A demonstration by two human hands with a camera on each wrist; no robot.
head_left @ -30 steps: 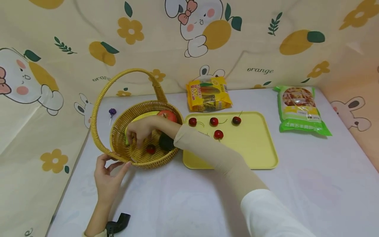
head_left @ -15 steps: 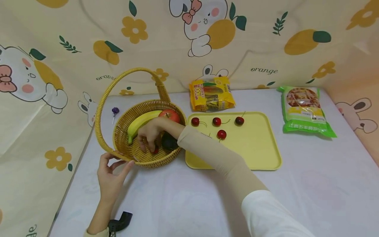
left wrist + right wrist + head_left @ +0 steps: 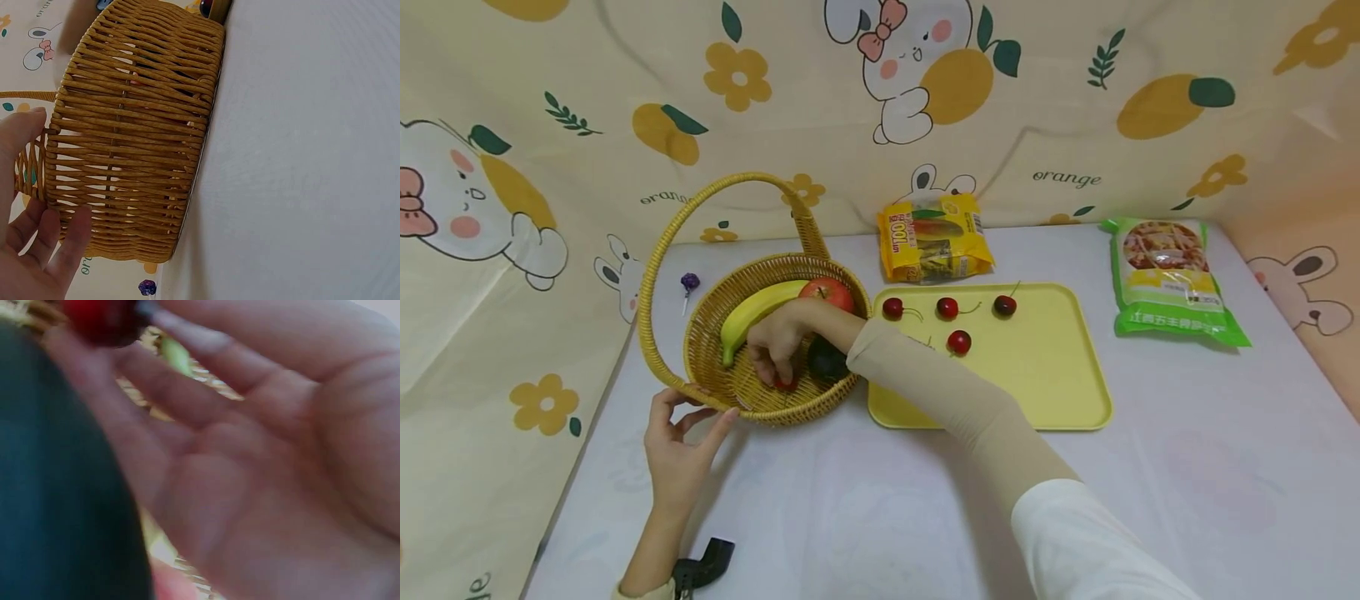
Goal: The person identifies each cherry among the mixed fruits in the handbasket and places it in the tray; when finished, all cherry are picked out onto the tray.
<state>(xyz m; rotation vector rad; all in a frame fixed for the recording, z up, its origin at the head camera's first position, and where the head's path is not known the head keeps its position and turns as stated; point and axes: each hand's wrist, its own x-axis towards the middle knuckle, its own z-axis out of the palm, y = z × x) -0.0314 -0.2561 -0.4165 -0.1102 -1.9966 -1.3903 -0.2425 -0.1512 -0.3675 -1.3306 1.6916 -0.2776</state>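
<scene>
A wicker basket (image 3: 760,408) with a tall arched handle stands at the left of the table. My left hand (image 3: 683,454) grips its near-left rim by the handle's foot, thumb on one side and fingers on the other. Inside the basket my right hand (image 3: 778,337) reaches down and pinches a dark red cherry (image 3: 786,383) at its fingertips. In the right wrist view that cherry (image 3: 103,319) shows by the fingers. Around the hand lie a banana (image 3: 752,312), a red apple (image 3: 829,292) and a dark green, rounded fruit (image 3: 826,360), partly hidden by the forearm.
Right of the basket, a yellow tray (image 3: 1037,383) bears several cherries with stems. A yellow snack bag (image 3: 934,237) lies behind it, and a green-edged food bag (image 3: 1172,279) lies far right. A purple lollipop (image 3: 689,283) is left of the basket.
My right hand has moved from the banana's end rightward and down to the cherry in the basket, uncovering the banana. The left hand keeps its grip on the rim.
</scene>
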